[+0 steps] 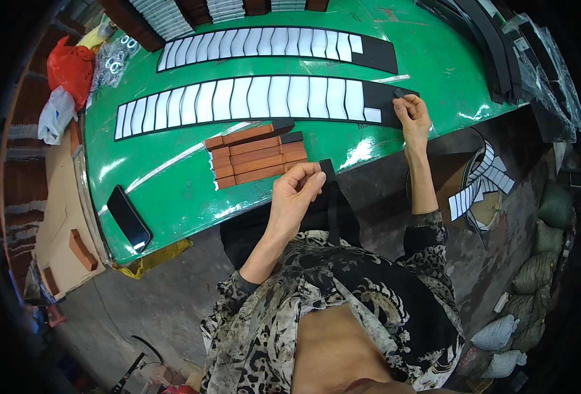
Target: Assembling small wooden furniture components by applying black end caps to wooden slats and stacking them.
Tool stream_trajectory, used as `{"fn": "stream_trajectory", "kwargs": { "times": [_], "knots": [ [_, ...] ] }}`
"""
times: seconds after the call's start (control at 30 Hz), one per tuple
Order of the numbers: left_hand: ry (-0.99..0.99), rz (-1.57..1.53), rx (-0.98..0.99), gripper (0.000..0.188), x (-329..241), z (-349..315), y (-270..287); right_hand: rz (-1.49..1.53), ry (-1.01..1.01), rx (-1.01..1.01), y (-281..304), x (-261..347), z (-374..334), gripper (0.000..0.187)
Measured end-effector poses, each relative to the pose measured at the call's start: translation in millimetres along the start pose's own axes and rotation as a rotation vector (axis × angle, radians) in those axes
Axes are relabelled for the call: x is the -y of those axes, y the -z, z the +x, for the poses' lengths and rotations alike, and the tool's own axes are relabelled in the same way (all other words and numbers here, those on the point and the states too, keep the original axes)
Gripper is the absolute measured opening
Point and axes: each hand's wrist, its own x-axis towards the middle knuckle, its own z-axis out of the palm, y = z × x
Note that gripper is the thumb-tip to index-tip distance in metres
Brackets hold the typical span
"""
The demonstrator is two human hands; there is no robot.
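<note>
My left hand (pixel 295 196) is closed in a pinch on a small flat black piece (pixel 328 171) at the table's front edge. From that piece a narrow black strip seems to hang down over my lap. My right hand (pixel 414 121) pinches another small dark piece (pixel 399 94) over the bare right end of the nearer long black sheet (pixel 380 98). White wavy-edged pieces (pixel 261 96) cover most of that sheet in a row. Left of my left hand lie several grooved brown wood-look pieces (pixel 258 157), side by side, some with black ends.
A second black sheet (pixel 376 55) with white pieces lies farther back on the green table (pixel 172 203). A phone (pixel 129 218) is at the left front. Red (pixel 71 69) and white bags (pixel 57 115) sit left. Black strips (pixel 487 49) stack at the right, and sacks (pixel 540 272) line the floor.
</note>
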Motion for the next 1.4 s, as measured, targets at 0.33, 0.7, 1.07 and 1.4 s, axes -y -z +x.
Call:
{"fn": "stream_trajectory", "kwargs": {
  "times": [0.33, 0.7, 1.07, 1.4],
  "knots": [
    [-0.001, -0.058, 0.005, 0.017, 1, 4, -1, -0.378, 0.328, 0.253, -16, 43, -45, 0.035],
    [-0.042, -0.093, -0.029, 0.019, 8, 3, 0, -0.199, 0.220, 0.554, -63, 77, -104, 0.024],
    [-0.183, 0.124, -0.020, 0.027, 6, -1, -4, -0.517, 0.514, 0.230, -76, 70, -118, 0.028],
    [0.172, -0.520, 0.214, 0.036, -2, -11, 12, -0.060, 0.054, 0.409, -72, 71, -118, 0.022]
  ]
}}
